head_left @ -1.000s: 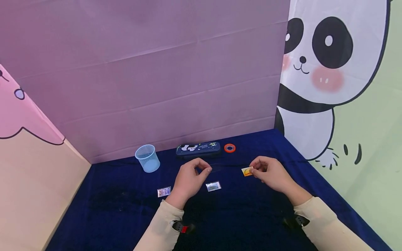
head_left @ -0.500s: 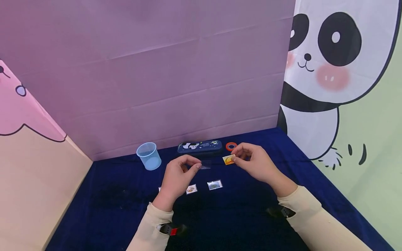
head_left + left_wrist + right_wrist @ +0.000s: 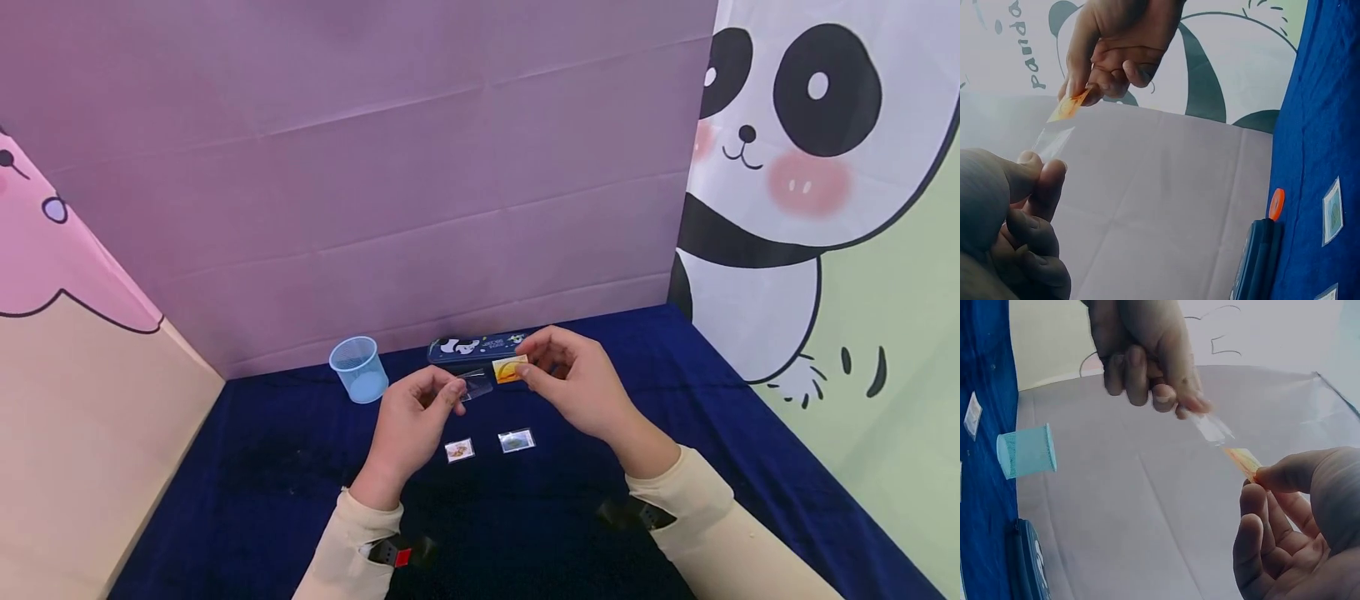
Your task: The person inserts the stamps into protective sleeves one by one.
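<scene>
My left hand (image 3: 408, 421) pinches a small clear plastic sleeve (image 3: 477, 384) by its near end, between thumb and forefinger. Opposite it, my right hand (image 3: 576, 385) holds a yellow-orange picture card (image 3: 507, 369) between thumb and fingertips. Both are raised above the table. In the right wrist view the card (image 3: 1242, 462) points its edge at the mouth end of the sleeve (image 3: 1212, 428), close together. The left wrist view shows a narrow gap between the sleeve (image 3: 1054, 141) and the card (image 3: 1069, 107).
Two sleeved picture cards (image 3: 459, 451) (image 3: 517, 441) lie on the dark blue cloth (image 3: 285, 500). Behind the hands are a light blue mesh cup (image 3: 360, 372) and a navy panda pencil case (image 3: 467, 348). An orange ring (image 3: 1277, 204) sits beyond the case in the left wrist view.
My right hand has moved left with the yellow card, and my left hand has shifted slightly left, its sleeve now turned toward the card. The orange ring is now hidden in the head view.
</scene>
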`<state>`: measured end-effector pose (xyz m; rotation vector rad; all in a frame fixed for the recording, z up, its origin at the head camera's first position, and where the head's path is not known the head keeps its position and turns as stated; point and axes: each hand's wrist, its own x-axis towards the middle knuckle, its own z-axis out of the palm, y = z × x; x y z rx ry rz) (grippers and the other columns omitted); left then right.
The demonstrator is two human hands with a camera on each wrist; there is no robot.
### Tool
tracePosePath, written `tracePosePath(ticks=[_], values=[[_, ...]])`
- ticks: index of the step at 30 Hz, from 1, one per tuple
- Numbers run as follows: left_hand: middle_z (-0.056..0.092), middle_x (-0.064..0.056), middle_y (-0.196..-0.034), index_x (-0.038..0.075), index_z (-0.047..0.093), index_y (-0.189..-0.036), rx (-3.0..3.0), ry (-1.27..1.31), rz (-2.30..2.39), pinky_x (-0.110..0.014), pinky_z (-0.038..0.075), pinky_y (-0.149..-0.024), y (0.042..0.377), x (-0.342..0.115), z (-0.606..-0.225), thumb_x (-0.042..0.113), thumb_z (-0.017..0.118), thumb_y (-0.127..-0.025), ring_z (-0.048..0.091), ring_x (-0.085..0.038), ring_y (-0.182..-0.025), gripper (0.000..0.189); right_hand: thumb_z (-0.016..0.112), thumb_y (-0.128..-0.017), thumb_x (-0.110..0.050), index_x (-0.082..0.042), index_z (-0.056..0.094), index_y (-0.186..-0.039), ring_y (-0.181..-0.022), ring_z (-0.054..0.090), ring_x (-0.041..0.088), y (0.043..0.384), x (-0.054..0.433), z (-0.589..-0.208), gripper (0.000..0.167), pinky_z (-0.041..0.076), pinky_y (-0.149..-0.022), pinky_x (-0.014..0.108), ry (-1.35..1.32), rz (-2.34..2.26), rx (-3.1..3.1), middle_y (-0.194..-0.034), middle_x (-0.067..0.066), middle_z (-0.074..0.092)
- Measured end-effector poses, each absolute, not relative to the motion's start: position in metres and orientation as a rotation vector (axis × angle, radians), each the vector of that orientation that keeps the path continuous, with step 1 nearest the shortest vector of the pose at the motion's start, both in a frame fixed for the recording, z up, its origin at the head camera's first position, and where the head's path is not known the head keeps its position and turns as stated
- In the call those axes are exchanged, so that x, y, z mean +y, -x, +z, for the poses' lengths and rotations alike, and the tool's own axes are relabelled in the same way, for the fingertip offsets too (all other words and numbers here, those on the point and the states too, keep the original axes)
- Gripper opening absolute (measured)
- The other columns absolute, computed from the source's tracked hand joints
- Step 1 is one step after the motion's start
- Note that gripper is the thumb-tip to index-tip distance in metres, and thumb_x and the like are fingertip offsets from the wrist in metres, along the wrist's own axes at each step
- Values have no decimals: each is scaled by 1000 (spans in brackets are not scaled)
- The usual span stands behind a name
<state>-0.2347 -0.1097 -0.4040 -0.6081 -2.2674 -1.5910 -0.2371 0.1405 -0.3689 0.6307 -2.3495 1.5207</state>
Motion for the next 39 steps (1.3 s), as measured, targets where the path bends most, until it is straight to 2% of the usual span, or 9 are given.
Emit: tracePosePath(ticks=[6,13,15,22,32,39], values=[[71,5,-74,16,79,-93,-2272,612,-1576,-27,40,-60,232,-111,-401,24,67,-104,63,-15,-71,18,75,-98,-13,-10,72,-109,-73,69,21,235,140,-372,11,56,-62,33,-663,1579,-2299,-89,4,75],[71,2,-74,13,80,-94,-2273,589,-1599,-27,31,-53,231,-109,-400,21,68,-103,59,-26,-66,17,76,-98,-12,-11,73,-104,-73,71,29,236,141,-373,7,58,-63,33,-653,1600,-2299,-86,4,74],[71,2,-74,14,81,-95,-2279,593,-1597,-26,31,-53,231,-109,-400,21,68,-103,59,-28,-66,17,76,-98,-12,-11,73,-104,-74,71,32,236,141,-373,7,58,-63,33,-646,1605,-2304,-87,4,75],[71,5,-74,15,81,-95,-2288,609,-1555,-27,33,-52,232,-111,-402,25,68,-104,61,-17,-67,19,76,-98,-14,-10,73,-104,-75,70,36,238,141,-374,8,57,-63,33,-625,1604,-2317,-87,4,75],[72,6,-76,16,82,-97,-2301,599,-1555,-27,33,-53,233,-110,-403,25,68,-104,64,-16,-69,18,76,-98,-15,-15,73,-104,-71,70,23,238,138,-378,7,58,-63,34,-604,1583,-2366,-87,0,75],[73,7,-77,17,82,-98,-2296,596,-1550,-26,35,-53,233,-108,-403,25,68,-104,66,-15,-72,17,77,-98,-17,-14,73,-103,-71,69,30,238,138,-379,7,56,-63,34,-613,1557,-2388,-85,0,74]])
